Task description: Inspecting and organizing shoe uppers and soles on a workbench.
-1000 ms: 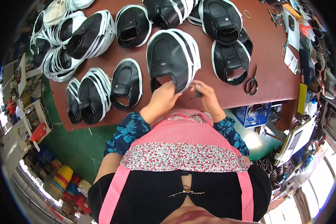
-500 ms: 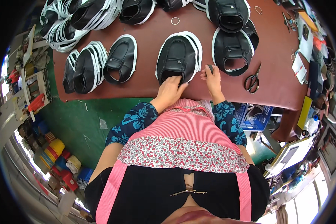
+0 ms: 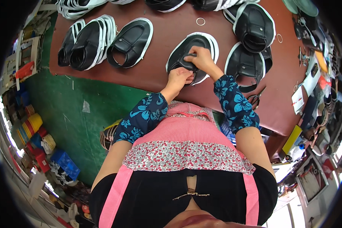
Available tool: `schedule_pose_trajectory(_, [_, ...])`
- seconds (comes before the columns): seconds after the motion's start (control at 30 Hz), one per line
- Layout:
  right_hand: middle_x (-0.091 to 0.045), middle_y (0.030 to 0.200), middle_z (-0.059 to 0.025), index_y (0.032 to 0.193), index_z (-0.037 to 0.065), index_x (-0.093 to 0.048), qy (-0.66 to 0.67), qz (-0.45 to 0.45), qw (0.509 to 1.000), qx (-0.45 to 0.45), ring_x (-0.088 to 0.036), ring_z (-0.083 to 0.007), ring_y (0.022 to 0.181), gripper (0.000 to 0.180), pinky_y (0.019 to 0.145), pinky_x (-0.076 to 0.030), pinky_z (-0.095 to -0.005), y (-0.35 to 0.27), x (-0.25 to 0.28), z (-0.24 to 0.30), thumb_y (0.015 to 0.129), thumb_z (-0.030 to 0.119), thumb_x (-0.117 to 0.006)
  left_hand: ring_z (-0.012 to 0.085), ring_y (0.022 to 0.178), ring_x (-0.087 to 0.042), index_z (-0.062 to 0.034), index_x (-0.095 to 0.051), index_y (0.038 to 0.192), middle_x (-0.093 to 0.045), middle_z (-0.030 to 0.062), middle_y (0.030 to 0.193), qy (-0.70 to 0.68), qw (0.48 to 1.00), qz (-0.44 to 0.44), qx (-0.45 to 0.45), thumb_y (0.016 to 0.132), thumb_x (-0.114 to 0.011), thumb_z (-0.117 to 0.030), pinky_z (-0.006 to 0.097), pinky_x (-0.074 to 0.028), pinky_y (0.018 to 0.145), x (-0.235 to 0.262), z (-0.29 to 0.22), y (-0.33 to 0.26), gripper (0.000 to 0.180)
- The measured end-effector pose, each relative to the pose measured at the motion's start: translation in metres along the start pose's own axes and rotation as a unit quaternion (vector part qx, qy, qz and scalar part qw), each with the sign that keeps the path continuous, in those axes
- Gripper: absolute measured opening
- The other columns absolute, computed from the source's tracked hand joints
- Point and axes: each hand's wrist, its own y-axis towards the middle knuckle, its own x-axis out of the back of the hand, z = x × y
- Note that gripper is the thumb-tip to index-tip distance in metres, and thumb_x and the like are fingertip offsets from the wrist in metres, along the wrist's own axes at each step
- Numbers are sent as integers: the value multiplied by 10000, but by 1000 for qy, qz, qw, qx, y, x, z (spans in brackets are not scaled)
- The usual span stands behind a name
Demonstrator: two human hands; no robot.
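A black leather shoe upper with a white stitched edge lies before me on another white-edged piece. My left hand is closed at its near opening, fingertips gripping the rim. Above it, my right hand bends over the upper's strap area with fingers closed. A small dark thing seems to be in those fingers; against the black leather its kind cannot be made out. To the left lies a single black upper, beside a row of overlapping uppers. More black uppers rest to the right.
Black-handled scissors lie near the right forearm, partly hidden by the sleeve. A pale ring sits on the brown tabletop. Further uppers line the far edge. Papers and tools crowd the right side; a blue crate stands on the green floor.
My right hand has moved from beside the upper onto its top. The left hand has shifted from inside the opening to its rim. The view has turned, so the table appears tilted.
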Motion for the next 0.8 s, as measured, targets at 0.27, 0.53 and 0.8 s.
schedule_pose_trajectory(0.27, [-778,882,-135,987,24,-801,-9,82,997,9,-740,-272,824,317,811,-579,-412,37,19,-26,824,235,-972,335,962,-827,34,-644,1142,-784,207,1143,-11,998,-19,65,1160,-677,-321,451,-703,746,-3,-16,11,357])
schedule_pose_trajectory(0.53, [-785,903,-184,951,38,-807,-54,190,979,47,-772,-354,951,371,869,-585,-435,46,24,-21,753,285,-1000,327,911,-826,35,-600,1062,-774,220,1069,0,997,-46,64,1185,-633,-262,426,-704,710,-1,-10,23,323])
schedule_pose_trajectory(0.8, [-767,948,-203,890,37,-797,-19,184,977,108,-736,-429,944,321,839,-577,-509,47,35,7,736,250,-980,319,888,-834,65,-600,1019,-769,236,1034,11,995,-52,83,1180,-638,-236,410,-705,661,-4,-7,30,343])
